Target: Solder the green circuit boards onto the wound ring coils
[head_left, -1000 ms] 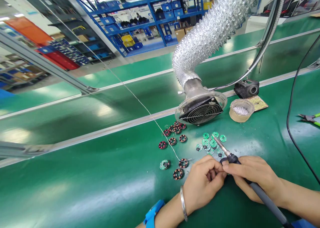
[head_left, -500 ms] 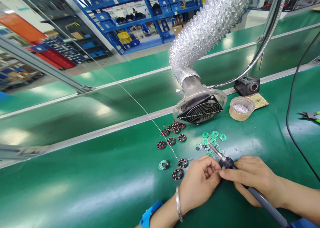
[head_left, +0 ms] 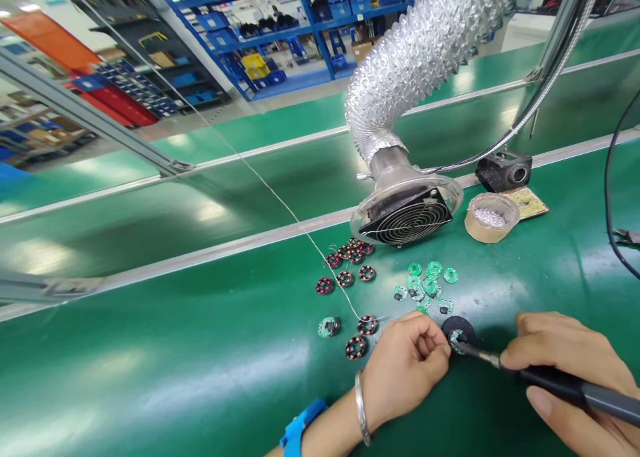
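Iron (head_left: 560,383) clasped in the right hand (head_left: 580,357) reaches a board (head_left: 453,341) beside the curled left hand (head_left: 405,357), hold unclear, for apparent soldering that next demands steadiness.

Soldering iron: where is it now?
In the head view, lower right: the right hand holds the soldering iron, ending at the small round board just right of the left hand.

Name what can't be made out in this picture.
All in the head view:
Left hand: its curled fingers hide whatever may be between the fingertips.
Soldering iron: the right edge cuts off its rear end.
Green board: too small to tell whether the iron's tip touches it.
Pliers: partly cut off by the right edge.
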A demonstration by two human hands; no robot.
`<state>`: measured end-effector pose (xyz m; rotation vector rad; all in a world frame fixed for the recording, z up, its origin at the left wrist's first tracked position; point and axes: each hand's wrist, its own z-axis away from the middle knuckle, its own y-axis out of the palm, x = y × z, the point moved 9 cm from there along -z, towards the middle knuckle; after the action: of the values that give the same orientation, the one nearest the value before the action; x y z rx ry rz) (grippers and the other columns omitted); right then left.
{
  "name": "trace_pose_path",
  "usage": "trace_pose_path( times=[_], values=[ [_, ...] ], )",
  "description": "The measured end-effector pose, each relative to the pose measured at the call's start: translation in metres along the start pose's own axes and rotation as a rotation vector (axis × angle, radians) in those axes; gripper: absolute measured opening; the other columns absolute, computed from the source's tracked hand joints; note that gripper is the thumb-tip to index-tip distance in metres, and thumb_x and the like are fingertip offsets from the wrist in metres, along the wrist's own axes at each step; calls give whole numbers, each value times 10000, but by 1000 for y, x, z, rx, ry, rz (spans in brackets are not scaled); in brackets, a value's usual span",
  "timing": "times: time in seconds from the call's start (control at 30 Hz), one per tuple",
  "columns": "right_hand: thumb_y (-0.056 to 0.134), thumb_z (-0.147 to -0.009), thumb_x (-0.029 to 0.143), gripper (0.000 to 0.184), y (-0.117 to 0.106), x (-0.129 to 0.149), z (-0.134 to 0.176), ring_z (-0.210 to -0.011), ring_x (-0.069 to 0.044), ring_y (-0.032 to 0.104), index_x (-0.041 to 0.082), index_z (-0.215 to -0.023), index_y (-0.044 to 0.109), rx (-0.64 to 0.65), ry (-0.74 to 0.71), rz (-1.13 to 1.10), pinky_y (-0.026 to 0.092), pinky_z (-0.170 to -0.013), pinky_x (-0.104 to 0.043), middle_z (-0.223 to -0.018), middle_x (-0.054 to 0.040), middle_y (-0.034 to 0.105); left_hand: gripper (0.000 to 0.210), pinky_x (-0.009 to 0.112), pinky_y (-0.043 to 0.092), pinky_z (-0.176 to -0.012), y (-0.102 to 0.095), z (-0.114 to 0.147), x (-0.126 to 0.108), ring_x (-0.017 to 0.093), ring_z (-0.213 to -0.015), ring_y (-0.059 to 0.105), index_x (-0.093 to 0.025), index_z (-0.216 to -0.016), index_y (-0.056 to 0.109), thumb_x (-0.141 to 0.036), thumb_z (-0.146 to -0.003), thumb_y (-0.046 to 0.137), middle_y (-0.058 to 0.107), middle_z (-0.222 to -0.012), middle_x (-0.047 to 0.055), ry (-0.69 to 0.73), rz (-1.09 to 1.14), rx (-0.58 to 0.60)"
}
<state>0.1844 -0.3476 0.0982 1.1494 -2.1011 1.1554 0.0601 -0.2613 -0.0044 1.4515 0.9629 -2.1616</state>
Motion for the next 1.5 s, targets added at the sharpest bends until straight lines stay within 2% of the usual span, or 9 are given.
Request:
trace_pose_path(
  times=[0.17,0.57,0.7,0.9,1.17,1.23,1.33,1.4,1.5],
  values=[
    [423,-915,247,174,8,-3,1,-438,-168,458,227,-877,591,-10,60,-43,336,-442,-335,-525,1,452,94,171,346,-457,0,1,0,70,-508,439,-147,-646,602,-122,-727,561,525,-623,-14,0,-33,-1],
    [407,-937,273,205,6,-3,0,-423,-163,455,236,-876,600,-61,76,-20,329,-433,-329,-509,4,454,110,172,347,-466,-1,1,-6,73,-511,442,-153,-634,600,-117,-730,562,520,-615,-18,31,-62,-18],
    [403,-958,280,206,-1,2,-3,-450,-176,506,238,-903,597,-79,43,13,355,-420,-329,-517,-10,491,104,173,350,-468,-2,1,-5,74,-512,450,-155,-645,605,-114,-730,560,528,-624,-16,39,-69,-29],
    [444,-894,203,172,-4,-2,1,-563,-220,593,233,-967,597,55,30,57,434,-459,-347,-620,-43,562,105,177,355,-473,0,1,-3,76,-518,454,-152,-644,601,-112,-730,555,536,-629,-10,37,-70,-23],
    [486,-837,148,277,-2,-12,3,-499,-159,534,199,-1089,588,25,-51,9,426,-468,-310,-642,-20,576,106,180,350,-461,-1,1,-2,75,-515,443,-153,-650,576,-111,-737,534,513,-642,-11,33,-39,-13],
    [499,-858,140,324,0,-18,3,-513,-143,563,207,-1166,578,-20,-47,61,455,-476,-275,-649,-2,599,57,181,344,-444,1,2,-4,66,-496,436,-156,-708,566,-104,-720,547,507,-685,-15,40,-43,-5],
    [494,-901,121,340,8,-27,2,-536,-109,606,225,-1220,552,-36,-24,113,507,-517,-218,-715,16,658,233,209,370,-466,3,6,-9,67,-498,443,-162,-862,556,-100,-652,638,515,-801,-8,73,-157,-29],
    [483,-916,113,303,16,-29,1,-583,-112,635,217,-1192,556,-12,-34,111,535,-568,-216,-775,2,688,305,248,415,-546,5,8,-14,109,-581,493,-169,-907,562,-148,-646,718,526,-837,5,123,-264,-65],
    [504,-904,109,272,30,-29,0,-667,-140,630,204,-1154,553,76,-70,122,534,-617,-258,-862,-32,699,237,294,440,-647,7,6,-19,170,-713,526,-171,-921,593,-231,-735,728,534,-825,20,212,-313,-80]
  ],
)
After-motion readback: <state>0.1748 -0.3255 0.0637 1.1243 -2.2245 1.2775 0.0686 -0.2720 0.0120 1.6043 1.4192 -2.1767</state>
